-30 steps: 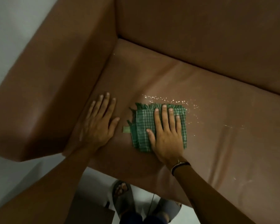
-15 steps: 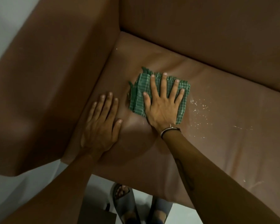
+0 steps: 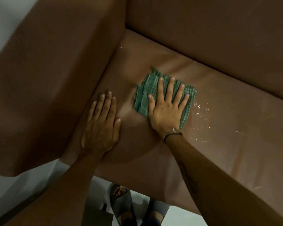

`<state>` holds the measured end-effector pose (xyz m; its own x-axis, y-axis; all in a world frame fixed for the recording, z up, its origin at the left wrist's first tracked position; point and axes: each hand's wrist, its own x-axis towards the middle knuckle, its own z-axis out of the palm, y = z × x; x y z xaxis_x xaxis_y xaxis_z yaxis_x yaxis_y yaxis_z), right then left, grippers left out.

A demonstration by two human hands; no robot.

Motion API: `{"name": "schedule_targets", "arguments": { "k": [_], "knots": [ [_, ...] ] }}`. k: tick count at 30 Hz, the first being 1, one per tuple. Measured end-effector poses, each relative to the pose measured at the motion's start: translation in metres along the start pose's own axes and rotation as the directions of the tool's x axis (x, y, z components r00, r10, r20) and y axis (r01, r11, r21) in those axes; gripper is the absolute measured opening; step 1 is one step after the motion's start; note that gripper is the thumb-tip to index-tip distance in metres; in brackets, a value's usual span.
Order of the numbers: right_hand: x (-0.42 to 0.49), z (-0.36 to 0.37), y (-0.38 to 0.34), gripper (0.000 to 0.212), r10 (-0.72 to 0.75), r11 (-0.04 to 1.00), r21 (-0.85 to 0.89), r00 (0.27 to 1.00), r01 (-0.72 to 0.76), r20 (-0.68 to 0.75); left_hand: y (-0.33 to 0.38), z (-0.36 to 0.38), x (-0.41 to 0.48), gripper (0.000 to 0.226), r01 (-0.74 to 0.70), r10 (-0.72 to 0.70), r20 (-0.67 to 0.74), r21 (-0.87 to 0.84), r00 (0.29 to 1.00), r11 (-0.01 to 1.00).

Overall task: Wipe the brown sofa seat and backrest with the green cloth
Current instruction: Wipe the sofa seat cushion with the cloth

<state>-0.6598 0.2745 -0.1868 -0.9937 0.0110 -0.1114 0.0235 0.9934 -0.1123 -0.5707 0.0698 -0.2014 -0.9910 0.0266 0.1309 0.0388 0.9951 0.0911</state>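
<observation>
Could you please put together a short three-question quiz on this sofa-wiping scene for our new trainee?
1. True or false: the green cloth lies on the backrest.
2. Which hand presses on the cloth? A) left hand B) right hand C) both
3. Fill in: the shiny droplets on the seat lie on the ______ hand's side of the cloth.

Key
1. False: it lies flat on the seat, short of the backrest.
2. B: the right hand is spread flat on it; the left rests bare on the seat beside the armrest.
3. Right.
</observation>
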Motion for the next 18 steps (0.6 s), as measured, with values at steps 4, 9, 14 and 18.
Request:
{"name": "schedule_targets", "arguments": {
  "k": [4, 9, 14, 18],
  "knots": [
    [0.05, -0.003, -0.017, 0.073, 0.039, 0.999, 0.036, 0.999, -0.039, -0.005, 0.0, 0.002, -0.001, 0.072, -0.005, 0.005, -0.007, 0.015, 1.0, 1.0],
    [0.0, 0.002, 0.001, 0.074, -0.15, 0.989, 0.009, 0.989, 0.15, -0.001, -0.001, 0.002, -0.002, 0.069, -0.015, 0.015, -0.032, 0.024, 0.999, 1.0],
    [-0.115, 0.006, 0.053, 0.077, -0.212, 0.977, -0.006, 0.974, 0.213, 0.082, -0.001, -0.002, -0.006, 0.07, 0.003, -0.003, -0.003, 0.023, 1.0, 1.0],
    [-0.072, -0.002, 0.047, 0.079, 0.139, 0.99, -0.046, 0.988, -0.136, 0.06, 0.0, -0.002, -0.005, 0.069, 0.014, -0.014, -0.006, 0.032, 1.0, 0.999]
  ]
}}
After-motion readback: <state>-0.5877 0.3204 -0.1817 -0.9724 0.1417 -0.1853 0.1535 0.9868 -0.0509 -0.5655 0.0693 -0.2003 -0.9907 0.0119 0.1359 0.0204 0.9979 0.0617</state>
